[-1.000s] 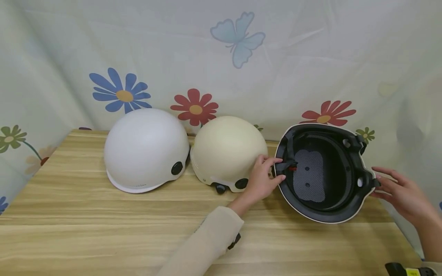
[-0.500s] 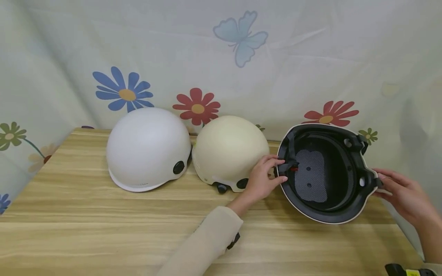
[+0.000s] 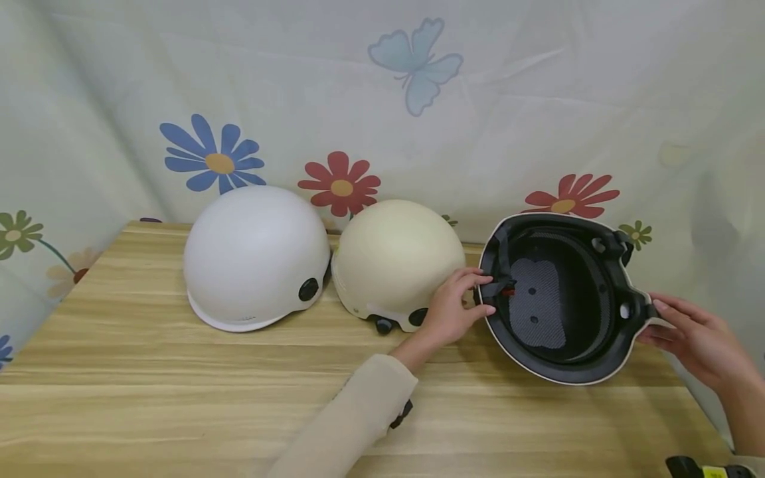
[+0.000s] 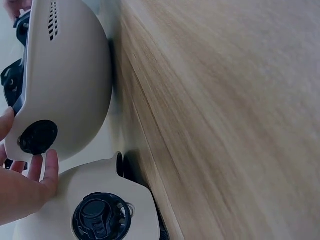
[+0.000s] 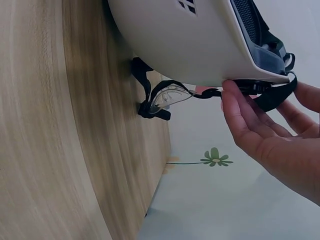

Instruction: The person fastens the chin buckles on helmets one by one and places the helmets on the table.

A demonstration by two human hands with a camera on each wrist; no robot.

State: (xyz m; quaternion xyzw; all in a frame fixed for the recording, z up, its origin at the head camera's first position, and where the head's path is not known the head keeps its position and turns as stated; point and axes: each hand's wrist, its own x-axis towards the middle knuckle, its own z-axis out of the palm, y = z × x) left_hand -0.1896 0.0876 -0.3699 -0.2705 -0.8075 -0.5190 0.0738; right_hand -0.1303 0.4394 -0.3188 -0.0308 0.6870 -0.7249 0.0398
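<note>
Helmet (image 3: 576,299), lining (image 3: 534,309) upward, looked light, stiff and slick, best held by its rim (image 3: 552,376), which the left grip (image 3: 449,311) pinched and the right grip (image 3: 700,342), partly hidden, seemingly pinched.

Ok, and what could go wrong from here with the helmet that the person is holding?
The upturned helmet might roll if released: its rounded side faces down, near the right edge of the table. The left hand is close beside the middle helmet and might knock it. The loose strap hanging outside could get trapped underneath.
</note>
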